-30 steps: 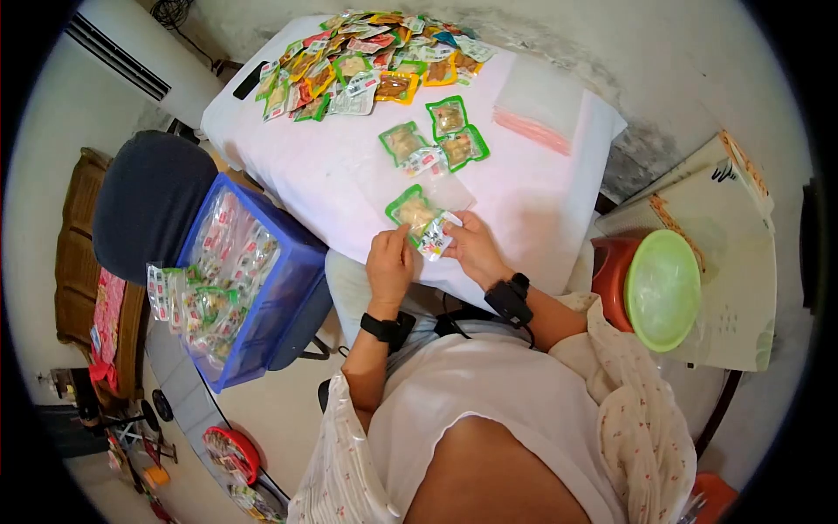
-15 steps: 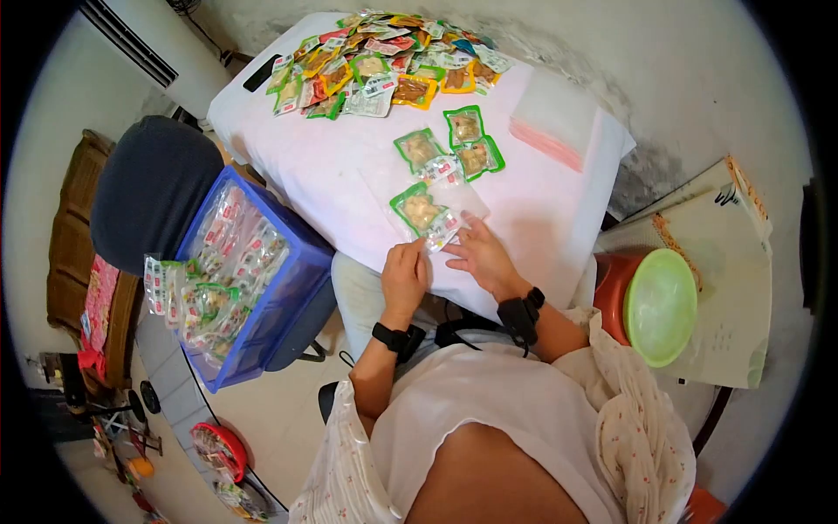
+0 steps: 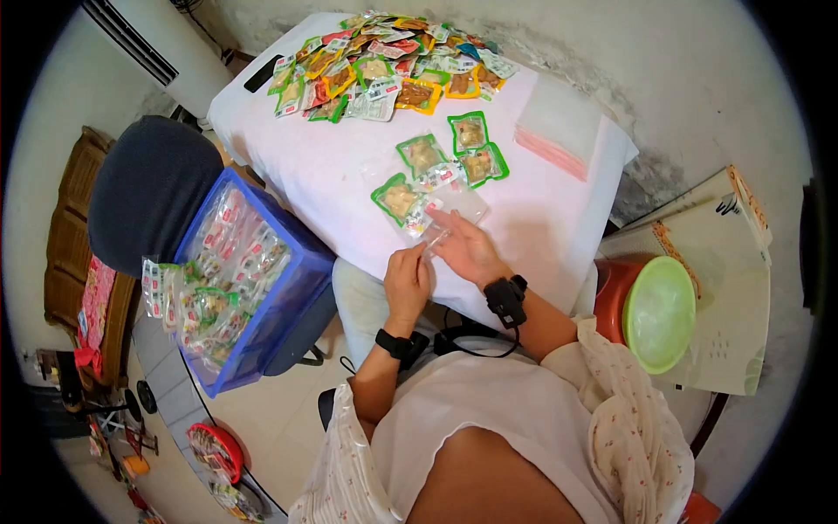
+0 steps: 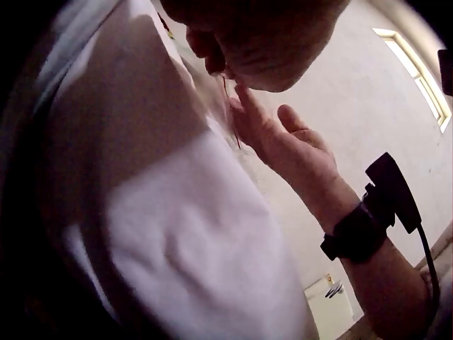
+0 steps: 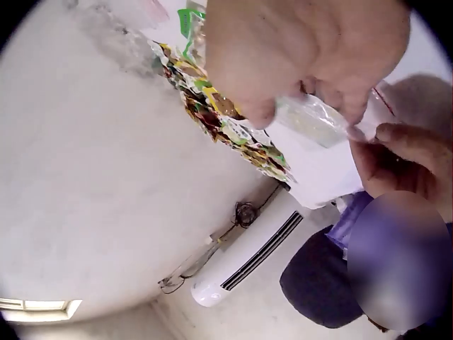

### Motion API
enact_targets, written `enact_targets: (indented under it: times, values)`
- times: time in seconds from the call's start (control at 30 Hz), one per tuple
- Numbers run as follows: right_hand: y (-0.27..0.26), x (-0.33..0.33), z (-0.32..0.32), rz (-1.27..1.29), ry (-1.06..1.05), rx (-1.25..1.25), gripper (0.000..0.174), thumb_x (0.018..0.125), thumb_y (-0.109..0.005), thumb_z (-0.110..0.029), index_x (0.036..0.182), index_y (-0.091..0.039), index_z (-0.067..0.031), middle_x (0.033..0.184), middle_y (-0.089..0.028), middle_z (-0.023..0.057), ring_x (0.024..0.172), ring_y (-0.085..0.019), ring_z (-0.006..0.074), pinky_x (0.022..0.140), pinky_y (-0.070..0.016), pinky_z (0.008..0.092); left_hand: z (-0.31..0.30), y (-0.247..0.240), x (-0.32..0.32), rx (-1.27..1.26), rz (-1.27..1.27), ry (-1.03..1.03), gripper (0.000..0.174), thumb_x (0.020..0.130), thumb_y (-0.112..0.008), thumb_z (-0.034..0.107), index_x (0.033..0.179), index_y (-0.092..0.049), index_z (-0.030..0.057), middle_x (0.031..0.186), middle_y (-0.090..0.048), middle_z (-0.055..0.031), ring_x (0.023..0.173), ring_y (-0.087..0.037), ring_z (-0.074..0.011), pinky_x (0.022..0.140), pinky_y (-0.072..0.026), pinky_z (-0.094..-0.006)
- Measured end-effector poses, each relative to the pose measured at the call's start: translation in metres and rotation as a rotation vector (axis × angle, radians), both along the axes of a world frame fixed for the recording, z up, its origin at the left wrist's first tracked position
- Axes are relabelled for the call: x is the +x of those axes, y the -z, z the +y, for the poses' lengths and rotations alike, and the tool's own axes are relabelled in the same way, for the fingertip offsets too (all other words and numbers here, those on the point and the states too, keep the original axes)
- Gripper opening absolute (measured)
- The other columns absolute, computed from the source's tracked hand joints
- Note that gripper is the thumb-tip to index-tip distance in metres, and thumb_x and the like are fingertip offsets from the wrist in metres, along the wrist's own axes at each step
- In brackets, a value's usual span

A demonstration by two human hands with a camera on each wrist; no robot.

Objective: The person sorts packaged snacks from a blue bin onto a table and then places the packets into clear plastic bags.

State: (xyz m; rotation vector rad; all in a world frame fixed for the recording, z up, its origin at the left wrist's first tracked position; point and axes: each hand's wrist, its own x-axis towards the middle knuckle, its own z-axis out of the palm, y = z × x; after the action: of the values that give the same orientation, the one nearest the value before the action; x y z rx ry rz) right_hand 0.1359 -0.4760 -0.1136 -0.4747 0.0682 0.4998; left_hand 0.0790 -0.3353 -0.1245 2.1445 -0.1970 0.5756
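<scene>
The green-edged packet [image 3: 399, 201] lies lengthwise far-left to near-right, left hand [image 3: 407, 286] pinching the clear bag [image 3: 464, 203], right hand [image 3: 472, 253] touching it.

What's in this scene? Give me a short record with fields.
left hand: pinches clear bag
right hand: fingers on same bag
near hands: four green-edged packets
table's far side: mixed packet heap
table's right: stacked clear bags
beside table, left: blue crate holding bagged packets
beside table, right: green basin

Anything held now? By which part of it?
Yes: the clear plastic bag. The left hand pinches its near edge; the right hand looks open against it.
</scene>
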Motion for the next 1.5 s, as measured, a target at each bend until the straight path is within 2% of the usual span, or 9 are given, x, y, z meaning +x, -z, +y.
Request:
enact_targets:
  times: [0.4,0.53,0.83,0.9,1.13,1.27,1.33,1.37,1.5]
  values:
    - [0.003,0.017,0.040,0.005,0.137,0.021,0.086,0.091,-0.049,-0.052,0.145,-0.015,0.0052,0.154,-0.010,0.0163,0.144,0.001,0.0318,0.116,-0.0056,0.0441,-0.001,-0.001,0.001,-0.023,-0.017,-0.013,0.026,0.081,-0.057,-0.003,0.106,-0.062,0.0009,0.090,-0.058,-0.0150,0.081,-0.059,-0.0296,0.070,-0.0490,-0.0346]
    - [0.006,0.025,0.047,-0.001,0.163,0.026,0.083,0.092,-0.049,-0.050,0.146,-0.016,0.0037,0.155,-0.011,0.0140,0.144,0.002,0.0320,0.115,-0.0039,0.0453,0.000,-0.002,0.001,-0.018,-0.015,-0.006,0.024,0.082,-0.058,-0.003,0.106,-0.062,0.0006,0.090,-0.058,-0.0149,0.081,-0.059,-0.0294,0.071,-0.0490,-0.0342]
    - [0.002,0.033,0.042,-0.015,0.036,-0.057,0.071,0.093,-0.047,-0.048,0.146,-0.024,-0.0062,0.152,-0.021,0.0040,0.140,-0.014,0.0273,0.111,-0.0125,0.0423,0.000,-0.003,0.000,-0.003,-0.038,-0.010,0.027,0.081,-0.058,-0.002,0.107,-0.061,0.0016,0.087,-0.058,-0.0153,0.081,-0.057,-0.0316,0.072,-0.0470,-0.0379]
    - [0.001,0.031,0.041,0.027,0.020,-0.050,0.060,0.095,-0.044,-0.047,0.141,-0.033,-0.0104,0.144,-0.033,0.0001,0.135,-0.026,0.0222,0.103,-0.0261,0.0396,0.002,-0.002,0.001,0.018,-0.001,-0.030,0.028,0.080,-0.057,-0.002,0.108,-0.061,0.0014,0.087,-0.057,-0.0151,0.080,-0.056,-0.0321,0.072,-0.0465,-0.0388]
    - [0.000,-0.012,-0.010,-0.104,-0.090,-0.098,0.043,0.100,-0.040,-0.032,0.134,-0.041,-0.0054,0.138,-0.043,0.0084,0.125,-0.044,0.0246,0.096,-0.0407,0.0381,0.007,-0.010,0.001,0.094,-0.048,-0.048,0.031,0.078,-0.056,-0.005,0.107,-0.062,0.0018,0.087,-0.058,-0.0144,0.083,-0.055,-0.0316,0.075,-0.0462,-0.0390]
    - [-0.017,-0.033,-0.064,-0.136,-0.164,-0.342,0.040,0.099,-0.044,-0.032,0.126,-0.049,-0.0027,0.121,-0.058,0.0126,0.108,-0.058,0.0239,0.090,-0.0467,0.0365,0.007,-0.012,-0.002,0.112,-0.041,-0.032,0.028,0.077,-0.057,-0.005,0.104,-0.064,0.0016,0.088,-0.058,-0.0134,0.084,-0.055,-0.0307,0.075,-0.0460,-0.0380]
    - [-0.009,-0.031,-0.085,-0.172,-0.063,-0.794,0.035,0.097,-0.049,-0.030,0.118,-0.054,-0.0029,0.108,-0.062,0.0099,0.095,-0.062,0.0188,0.081,-0.0497,0.0333,0.008,-0.011,-0.004,0.143,-0.044,-0.026,0.027,0.077,-0.057,-0.005,0.102,-0.064,0.0016,0.088,-0.059,-0.0130,0.084,-0.055,-0.0303,0.075,-0.0460,-0.0375]
    - [-0.007,-0.027,-0.093,-0.174,-0.060,-0.795,0.035,0.097,-0.049,-0.030,0.118,-0.054,-0.0029,0.108,-0.062,0.0099,0.095,-0.062,0.0188,0.081,-0.0497,0.0333,0.009,-0.010,-0.004,0.162,-0.057,-0.024,0.026,0.077,-0.058,-0.005,0.101,-0.065,0.0020,0.087,-0.058,-0.0124,0.084,-0.055,-0.0298,0.075,-0.0460,-0.0370]
    - [-0.007,0.004,-0.111,-0.210,0.322,-1.151,0.035,0.092,-0.056,-0.031,0.110,-0.058,-0.0014,0.095,-0.065,0.0071,0.086,-0.064,0.0171,0.073,-0.0508,0.0299,0.012,-0.005,-0.005,0.193,-0.085,-0.030,0.021,0.077,-0.060,-0.003,0.096,-0.067,0.0035,0.086,-0.058,-0.0109,0.084,-0.055,-0.0292,0.074,-0.0457,-0.0362]
